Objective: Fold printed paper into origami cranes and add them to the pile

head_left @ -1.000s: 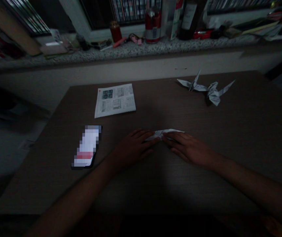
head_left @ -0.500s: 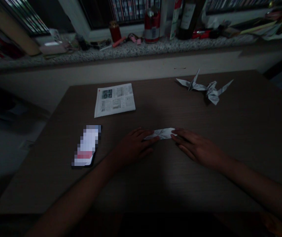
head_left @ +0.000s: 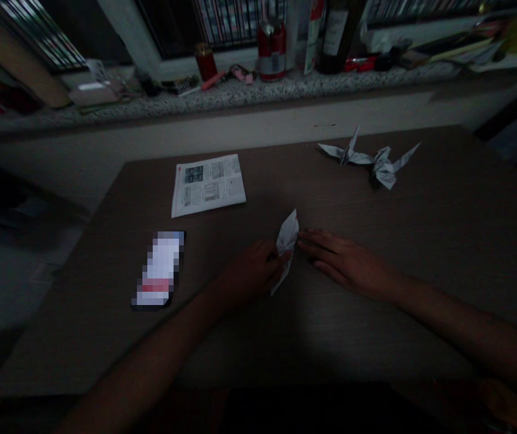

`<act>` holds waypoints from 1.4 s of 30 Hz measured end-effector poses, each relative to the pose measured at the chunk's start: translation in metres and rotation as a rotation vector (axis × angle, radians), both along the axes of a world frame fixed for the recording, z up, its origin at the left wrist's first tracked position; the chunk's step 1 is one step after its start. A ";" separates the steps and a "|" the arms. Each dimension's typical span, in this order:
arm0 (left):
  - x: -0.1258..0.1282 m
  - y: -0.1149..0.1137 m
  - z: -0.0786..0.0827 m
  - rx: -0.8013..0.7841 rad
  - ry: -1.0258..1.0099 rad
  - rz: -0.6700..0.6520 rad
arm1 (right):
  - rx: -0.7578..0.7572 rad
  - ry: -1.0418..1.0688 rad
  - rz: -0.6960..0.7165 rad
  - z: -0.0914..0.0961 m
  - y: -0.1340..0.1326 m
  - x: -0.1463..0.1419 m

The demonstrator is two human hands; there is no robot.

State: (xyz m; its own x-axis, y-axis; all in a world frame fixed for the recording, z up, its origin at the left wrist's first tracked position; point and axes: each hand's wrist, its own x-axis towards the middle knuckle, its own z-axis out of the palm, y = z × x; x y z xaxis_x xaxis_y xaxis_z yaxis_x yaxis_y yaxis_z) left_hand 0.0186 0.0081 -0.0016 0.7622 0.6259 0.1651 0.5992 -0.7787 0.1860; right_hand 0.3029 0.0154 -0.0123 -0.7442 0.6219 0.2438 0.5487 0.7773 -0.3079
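A narrow, pointed piece of folded newspaper (head_left: 288, 232) stands between my hands, its long side running away from me. My left hand (head_left: 256, 268) grips its left edge between thumb and fingers. On the other side my right hand (head_left: 346, 256) lies low over the table with fingers stretched out, the tips at or just beside the paper's right edge; whether they touch is hard to tell. Farther back on the right sit two folded paper cranes, one (head_left: 346, 154) behind the other (head_left: 384, 169).
A folded newspaper sheet (head_left: 208, 185) lies at the back left of the brown table (head_left: 240, 349). Nearer me on the left is a phone (head_left: 159, 268) with a blurred screen. Behind the table a stone windowsill (head_left: 240, 91) carries a red can (head_left: 272, 51), a dark bottle (head_left: 334, 39) and clutter.
The folded newspaper has turned from lying crosswise to pointing away from me. My left hand has closed on its edge, and my right hand has shifted slightly left. The view has moved a little.
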 end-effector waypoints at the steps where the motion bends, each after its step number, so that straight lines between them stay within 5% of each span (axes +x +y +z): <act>1: 0.000 0.000 -0.001 0.003 -0.019 -0.003 | -0.007 -0.001 0.009 -0.001 0.002 -0.002; 23: -0.005 0.000 0.002 -0.032 -0.003 -0.115 | -0.114 0.127 -0.023 -0.010 0.025 -0.009; 32: -0.004 -0.004 0.004 -0.051 0.021 -0.101 | -0.204 0.369 -0.203 -0.007 0.035 -0.029; 37: -0.004 -0.006 0.005 -0.056 0.036 -0.091 | -0.141 0.272 -0.357 -0.012 0.041 -0.039; 42: -0.005 -0.006 0.004 -0.066 0.038 -0.082 | -0.110 0.294 -0.353 -0.017 0.055 -0.038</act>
